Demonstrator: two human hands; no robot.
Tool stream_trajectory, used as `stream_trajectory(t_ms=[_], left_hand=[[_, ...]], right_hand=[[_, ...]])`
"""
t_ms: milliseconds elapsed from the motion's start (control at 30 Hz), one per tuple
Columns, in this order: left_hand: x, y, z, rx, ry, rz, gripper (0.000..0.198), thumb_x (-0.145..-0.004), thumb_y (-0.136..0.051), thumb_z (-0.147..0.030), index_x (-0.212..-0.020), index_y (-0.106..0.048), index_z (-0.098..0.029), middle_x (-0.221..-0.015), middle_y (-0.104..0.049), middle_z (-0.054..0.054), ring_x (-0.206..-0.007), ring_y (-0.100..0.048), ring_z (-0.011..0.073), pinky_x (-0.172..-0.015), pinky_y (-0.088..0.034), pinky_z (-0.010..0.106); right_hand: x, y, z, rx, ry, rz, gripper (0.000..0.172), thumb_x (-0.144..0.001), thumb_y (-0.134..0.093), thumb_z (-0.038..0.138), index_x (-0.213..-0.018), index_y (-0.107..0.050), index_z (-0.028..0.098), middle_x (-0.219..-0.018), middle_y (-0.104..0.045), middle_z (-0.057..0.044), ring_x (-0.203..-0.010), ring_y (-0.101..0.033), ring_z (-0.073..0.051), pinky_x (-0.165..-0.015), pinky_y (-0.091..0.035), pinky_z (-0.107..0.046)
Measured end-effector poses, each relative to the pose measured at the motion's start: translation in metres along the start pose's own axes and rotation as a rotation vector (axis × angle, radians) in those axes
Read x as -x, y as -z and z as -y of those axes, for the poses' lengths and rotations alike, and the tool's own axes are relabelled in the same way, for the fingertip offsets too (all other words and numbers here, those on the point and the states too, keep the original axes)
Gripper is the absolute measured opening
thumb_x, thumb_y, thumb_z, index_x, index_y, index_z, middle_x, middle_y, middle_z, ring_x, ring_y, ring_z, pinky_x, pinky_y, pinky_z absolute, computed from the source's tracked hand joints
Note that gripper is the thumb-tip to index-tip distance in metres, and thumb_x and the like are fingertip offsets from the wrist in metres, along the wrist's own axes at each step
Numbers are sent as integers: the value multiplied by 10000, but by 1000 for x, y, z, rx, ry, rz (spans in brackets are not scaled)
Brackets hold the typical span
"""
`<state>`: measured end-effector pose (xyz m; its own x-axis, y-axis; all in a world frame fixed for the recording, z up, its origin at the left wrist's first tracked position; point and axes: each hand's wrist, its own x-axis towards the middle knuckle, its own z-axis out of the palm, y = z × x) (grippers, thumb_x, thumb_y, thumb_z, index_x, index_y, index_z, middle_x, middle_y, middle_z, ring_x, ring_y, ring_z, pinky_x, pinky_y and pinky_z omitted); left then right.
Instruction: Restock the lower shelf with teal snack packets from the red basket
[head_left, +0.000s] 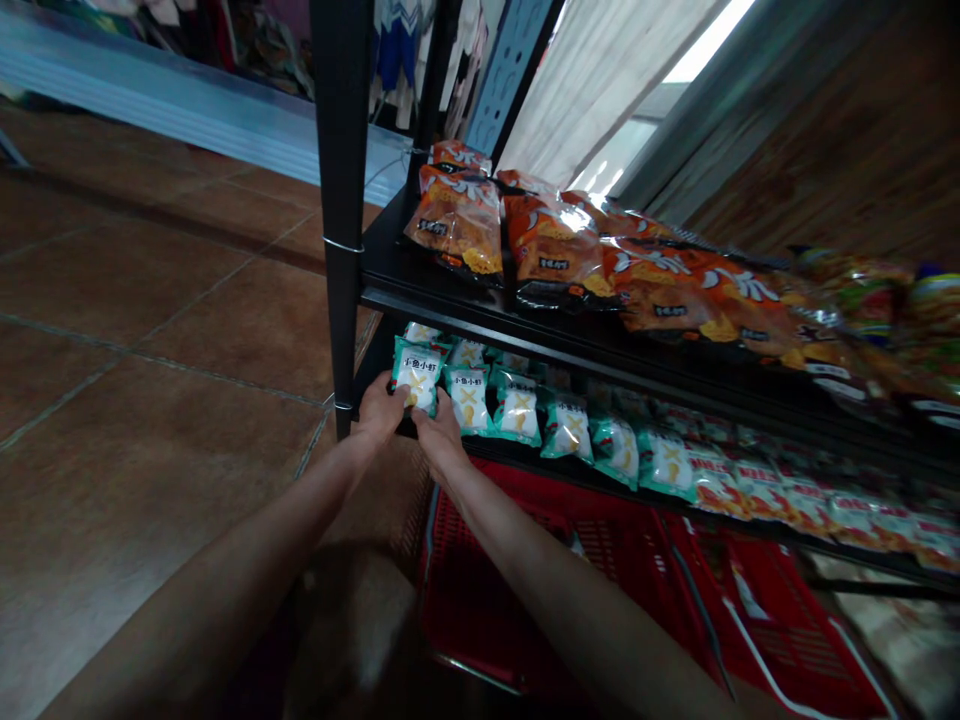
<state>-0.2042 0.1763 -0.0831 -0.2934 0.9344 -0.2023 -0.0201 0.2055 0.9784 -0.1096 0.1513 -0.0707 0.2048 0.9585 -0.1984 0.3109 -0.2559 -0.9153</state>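
Note:
Both my hands are on a small green-and-white snack bag point(418, 372) at the left end of the lower shelf. My left hand point(381, 408) grips its left lower edge, the thumb on the front. From the lower right, my right hand point(440, 430) holds the same bag, thumb against its side. The bag stands upright, its printed front facing me. Beside it runs a row of matching snack bags point(517, 408), with more behind them. The fingers behind the bag are hidden.
A black shelf post point(342, 200) rises just left of my hands. Above, large orange chip bags point(555, 250) line the upper shelf. Red shopping baskets point(480, 570) sit below the lower shelf. Brown floor tiles point(187, 420) extend leftward. Red-and-white snack bags point(802, 500) continue rightward.

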Motion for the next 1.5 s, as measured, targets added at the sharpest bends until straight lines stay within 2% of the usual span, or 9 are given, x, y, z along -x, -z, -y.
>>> stream_trajectory(t_ms=[367,533,667,767,867,1033,1267,1400,1500], left_hand=[[-30,-13,17,-137,-118,-52,311,-739,-557,-244,-1035,-621,-175,-1001,-676,85,-882,-616,187,-806,-457,286],[-34,-15,19,-190,-151,-43,302,-750,-528,-243,-1028,-615,-167,-1007,-665,100,-899,-603,200,-806,-441,297],[-34,-16,16,-217,-152,-34,298,-753,-522,-240,-1025,-610,-156,-1009,-660,110,-902,-600,208,-803,-435,298],[-34,-17,13,-228,-146,-29,290,-760,-515,-240,-1021,-606,-150,-1010,-658,112,-900,-600,207,-797,-437,292],[-37,-20,12,-278,-148,-31,260,-766,-512,-231,-994,-609,-153,-983,-663,100,-879,-602,199,-785,-443,288],[-43,-21,14,-343,-153,-53,237,-780,-512,-241,-976,-607,-148,-972,-663,93,-866,-605,188,-777,-450,283],[-47,-22,17,-319,-173,-27,298,-789,-517,-229,-1070,-599,-174,-1034,-672,78,-921,-617,181,-825,-455,282],[-49,-24,21,-283,-179,-46,401,-789,-521,-209,-1187,-547,-170,-1099,-657,94,-959,-618,187,-856,-455,297],[-50,-24,24,-303,-157,-53,401,-790,-534,-217,-1189,-553,-180,-1101,-660,90,-963,-621,190,-862,-457,303]], right_hand=[[-25,-9,-6,140,61,-4,692,-733,-507,237,-1386,-306,129,-1384,-424,-134,-1285,-397,-246,-1095,-265,-364],[-27,-14,-5,101,47,-15,703,-707,-521,197,-1378,-316,146,-1360,-456,-121,-1291,-392,-248,-1102,-258,-362],[-28,-15,-4,157,66,-20,703,-722,-493,176,-1385,-286,69,-1389,-410,-176,-1310,-361,-262,-1108,-246,-369],[-31,-16,-5,158,72,-34,690,-729,-494,174,-1386,-293,119,-1399,-409,-143,-1323,-343,-249,-1114,-237,-376],[-33,-15,-6,156,90,-60,683,-719,-489,163,-1377,-306,142,-1389,-429,-121,-1320,-354,-238,-1113,-245,-378],[-34,-15,-3,210,109,-58,653,-726,-466,150,-1361,-335,65,-1363,-453,-173,-1286,-410,-255,-1097,-284,-388],[-32,-10,-8,265,259,-72,644,-728,-449,121,-1355,-342,21,-1401,-387,-202,-1318,-363,-263,-1117,-271,-391],[-39,-5,-14,247,339,-89,575,-749,-427,127,-1324,-399,111,-1354,-451,-147,-1276,-417,-233,-1090,-323,-403],[-44,-2,-14,257,384,-99,525,-752,-420,121,-1276,-447,130,-1332,-469,-140,-1254,-439,-223,-1068,-355,-400]])
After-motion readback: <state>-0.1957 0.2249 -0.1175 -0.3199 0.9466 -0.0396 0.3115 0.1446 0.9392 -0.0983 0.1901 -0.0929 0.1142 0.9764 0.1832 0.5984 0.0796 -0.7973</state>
